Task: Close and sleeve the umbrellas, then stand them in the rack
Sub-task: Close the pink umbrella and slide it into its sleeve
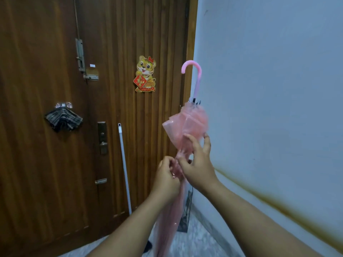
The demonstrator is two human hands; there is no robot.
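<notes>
Two hands are closed on one pink umbrella (185, 125), which is held handle-up in front of the door (46, 71), near the wall (278, 71), its tip lost below the frame edge. The canopy is gathered tight at mid-length but flares loose and bunched above. The likeliest failure is judged to be the wrap coming undone: if the pinch at the waist is eased before any strap is fastened, the folds would spring open and the canopy would be too bulky to sleeve. A slip of the thin plastic could also be caused by twisting too hard. No sleeve can be made out; a dark wire frame low by the wall may be the rack (185, 214), though this cannot be told for certain. The left hand (166, 179) is curled shut, thumb and fingers pinched on the gathered folds. The right hand (198, 164) is held just above it, thumb and forefinger nipping the same waist, the other fingers spread up against the loose canopy. Both forearms are extended forward and upward.
</notes>
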